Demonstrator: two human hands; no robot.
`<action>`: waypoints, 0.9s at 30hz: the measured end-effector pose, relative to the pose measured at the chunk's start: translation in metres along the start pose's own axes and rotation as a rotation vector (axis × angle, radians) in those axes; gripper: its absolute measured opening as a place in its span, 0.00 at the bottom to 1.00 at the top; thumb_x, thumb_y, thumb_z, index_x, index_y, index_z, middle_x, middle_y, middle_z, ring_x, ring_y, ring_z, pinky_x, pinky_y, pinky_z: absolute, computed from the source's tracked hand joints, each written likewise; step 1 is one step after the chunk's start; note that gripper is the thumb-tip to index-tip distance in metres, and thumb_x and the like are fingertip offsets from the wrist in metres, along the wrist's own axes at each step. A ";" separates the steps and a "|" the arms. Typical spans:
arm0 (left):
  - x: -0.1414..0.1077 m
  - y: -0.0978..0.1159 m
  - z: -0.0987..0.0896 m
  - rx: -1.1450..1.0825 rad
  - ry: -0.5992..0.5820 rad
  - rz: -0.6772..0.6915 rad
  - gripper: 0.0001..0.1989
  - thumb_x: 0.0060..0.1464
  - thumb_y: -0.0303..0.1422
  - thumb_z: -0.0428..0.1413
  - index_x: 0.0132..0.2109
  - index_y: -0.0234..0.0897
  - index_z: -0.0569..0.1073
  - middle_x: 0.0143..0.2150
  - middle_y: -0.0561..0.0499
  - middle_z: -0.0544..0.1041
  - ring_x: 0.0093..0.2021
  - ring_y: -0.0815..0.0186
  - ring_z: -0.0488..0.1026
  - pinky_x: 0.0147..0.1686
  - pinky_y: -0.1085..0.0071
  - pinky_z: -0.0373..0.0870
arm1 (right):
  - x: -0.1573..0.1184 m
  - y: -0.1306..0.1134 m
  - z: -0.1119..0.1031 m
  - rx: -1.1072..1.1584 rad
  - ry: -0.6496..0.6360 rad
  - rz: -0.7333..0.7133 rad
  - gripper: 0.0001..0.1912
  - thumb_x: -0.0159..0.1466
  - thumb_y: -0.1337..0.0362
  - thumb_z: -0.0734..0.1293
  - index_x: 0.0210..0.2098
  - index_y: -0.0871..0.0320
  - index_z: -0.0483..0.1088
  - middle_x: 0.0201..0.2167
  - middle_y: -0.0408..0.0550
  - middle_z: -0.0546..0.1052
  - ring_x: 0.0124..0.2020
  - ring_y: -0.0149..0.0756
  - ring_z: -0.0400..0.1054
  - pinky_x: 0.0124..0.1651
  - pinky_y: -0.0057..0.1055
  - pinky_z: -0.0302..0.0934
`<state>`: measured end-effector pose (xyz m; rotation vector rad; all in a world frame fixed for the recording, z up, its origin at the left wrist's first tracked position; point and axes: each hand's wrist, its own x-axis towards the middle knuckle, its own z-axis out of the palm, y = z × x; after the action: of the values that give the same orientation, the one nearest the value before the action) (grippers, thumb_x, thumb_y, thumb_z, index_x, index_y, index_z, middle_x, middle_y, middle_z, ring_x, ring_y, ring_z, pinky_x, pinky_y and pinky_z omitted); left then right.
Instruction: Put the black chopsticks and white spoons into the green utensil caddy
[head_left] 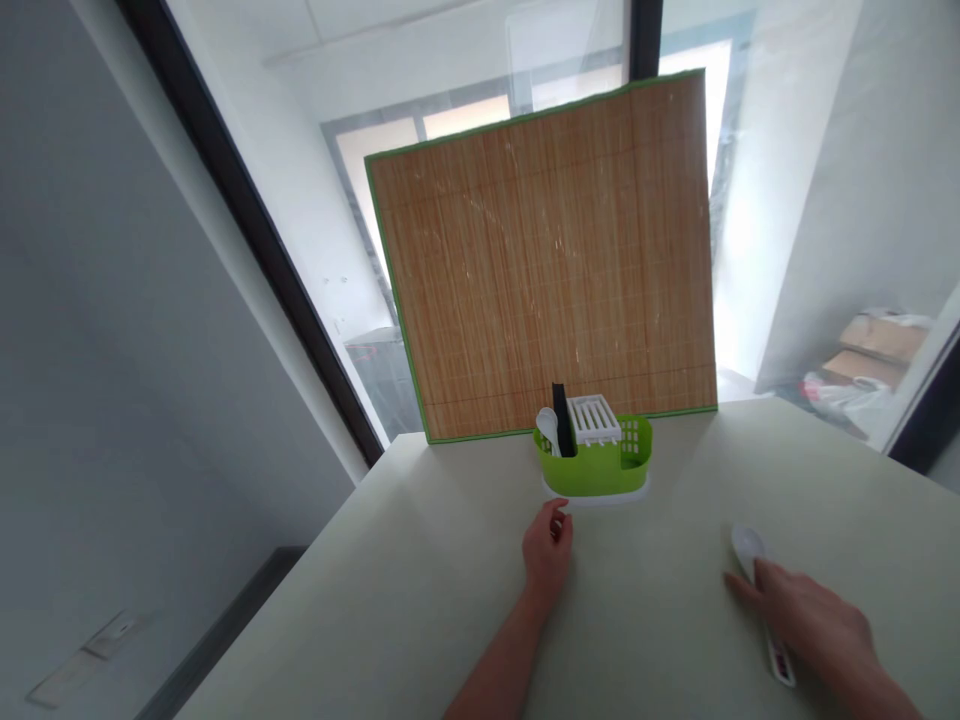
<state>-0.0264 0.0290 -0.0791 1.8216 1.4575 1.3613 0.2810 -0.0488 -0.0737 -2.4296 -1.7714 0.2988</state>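
My two bare hands reach over a pale tabletop. At the right, my right hand is over a white spoon that lies on the table, its bowl pointing away from me and the end of its handle showing below my palm. My thumb and fingers are spread partly apart on either side of the handle; I cannot tell whether they grip it. My left hand holds nothing that shows; its fingers are loosely curled, with a gap between thumb and forefinger, just in front of a green plastic caddy with a white base. In the caddy's left part stand a smaller-looking white spoon and a black utensil, beside a white slotted rack. Behind the caddy, a brown bamboo mat with green edging stands upright against a glass panel.
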 end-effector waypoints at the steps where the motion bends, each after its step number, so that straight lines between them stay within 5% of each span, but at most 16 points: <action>1: -0.001 0.000 0.000 0.003 -0.007 0.005 0.12 0.55 0.33 0.48 0.46 0.41 0.70 0.29 0.55 0.70 0.25 0.72 0.64 0.29 0.75 0.62 | 0.001 0.003 0.002 0.016 -0.019 0.017 0.22 0.59 0.43 0.54 0.24 0.53 0.66 0.29 0.54 0.75 0.32 0.48 0.71 0.30 0.37 0.56; 12: -0.001 0.000 -0.002 0.016 -0.015 -0.024 0.12 0.54 0.32 0.48 0.45 0.41 0.70 0.29 0.55 0.71 0.24 0.72 0.64 0.29 0.75 0.63 | 0.010 0.021 -0.001 0.150 -0.132 0.050 0.22 0.57 0.43 0.56 0.24 0.52 0.69 0.31 0.54 0.75 0.34 0.48 0.71 0.32 0.38 0.57; 18: -0.002 0.000 -0.002 0.019 -0.015 -0.006 0.12 0.54 0.32 0.48 0.45 0.41 0.70 0.29 0.55 0.71 0.25 0.72 0.64 0.29 0.74 0.63 | 0.025 0.024 0.018 0.214 -0.118 -0.101 0.14 0.55 0.51 0.61 0.23 0.54 0.69 0.27 0.52 0.75 0.31 0.45 0.70 0.31 0.34 0.56; 22: -0.002 -0.002 -0.002 0.008 -0.006 -0.014 0.11 0.54 0.33 0.48 0.45 0.41 0.70 0.28 0.55 0.70 0.24 0.72 0.64 0.28 0.75 0.62 | 0.030 0.002 0.019 0.289 -0.084 -0.243 0.11 0.53 0.55 0.62 0.20 0.55 0.65 0.20 0.46 0.72 0.25 0.39 0.67 0.27 0.30 0.52; 27: -0.002 0.000 -0.004 -0.046 0.001 -0.011 0.12 0.56 0.36 0.48 0.44 0.39 0.71 0.28 0.55 0.70 0.24 0.72 0.63 0.26 0.76 0.62 | 0.027 -0.060 0.005 0.672 -0.176 -0.502 0.17 0.60 0.49 0.57 0.24 0.55 0.60 0.16 0.37 0.61 0.18 0.29 0.55 0.22 0.26 0.47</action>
<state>-0.0298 0.0262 -0.0787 1.7820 1.4235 1.3794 0.2324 -0.0053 -0.0680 -1.4926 -1.8688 0.8915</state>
